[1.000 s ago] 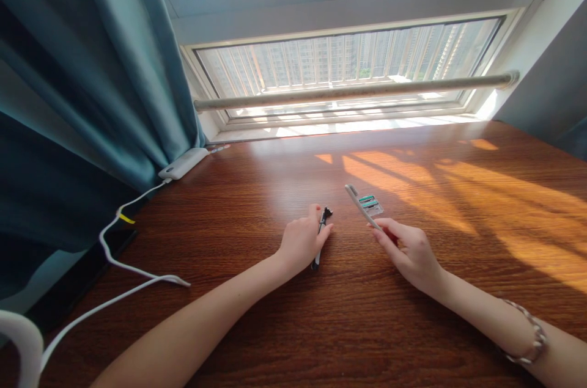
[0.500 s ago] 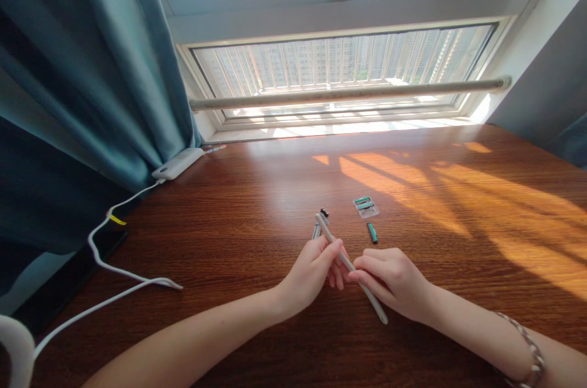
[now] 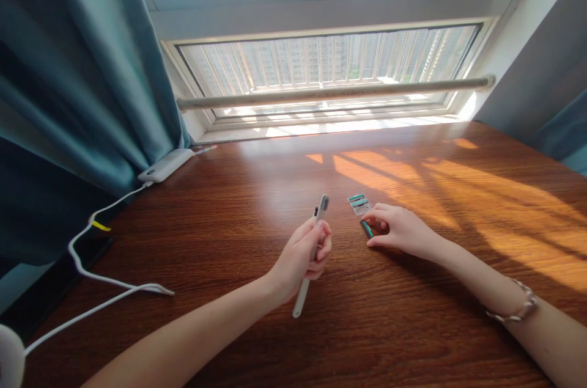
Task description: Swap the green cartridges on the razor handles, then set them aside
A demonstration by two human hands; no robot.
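My left hand [image 3: 306, 253] is wrapped round the pale handle of a toothbrush [image 3: 301, 299], whose dark bristles [image 3: 324, 202] point up and away from me. Just behind the toothbrush neck shows a small black piece [image 3: 315, 211]; its lower part is hidden, so I cannot tell whether the hand holds it too. To the right, my right hand [image 3: 398, 228] has thumb and forefinger at the two ends of a black and green razor cartridge [image 3: 367, 229] on the table. Beside those fingertips lies a clear plastic tray [image 3: 359, 206] with more green and black cartridges.
The brown wooden table [image 3: 229, 204] runs back to a window with a horizontal pipe [image 3: 334, 93]. At the left, a white power strip [image 3: 166, 165] rests against a blue curtain [image 3: 92, 58]. Its white cable [image 3: 103, 275] trails across the table.
The toothbrush has turned in my left hand, bristles now upward. My right hand has let go of it and moved right and away from me to the razor cartridge.
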